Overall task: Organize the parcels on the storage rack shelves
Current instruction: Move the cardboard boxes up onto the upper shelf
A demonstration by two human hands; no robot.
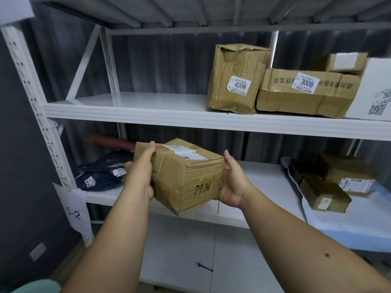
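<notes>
The left hand [140,172] and right hand [231,182] clamp opposite sides of a taped cardboard parcel [182,176], fingers curled around its edges. The parcel is tilted, held in front of the middle shelf [262,180], beside dark poly mailers [101,172]. Parcels labelled 4006 [234,79] and 3008 [304,92] sit touching on the upper shelf [127,111].

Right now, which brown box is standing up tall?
The box labelled 4006 on the upper shelf. It stands on end, taller than wide, while its neighbour labelled 3008 lies flat and low.
</notes>
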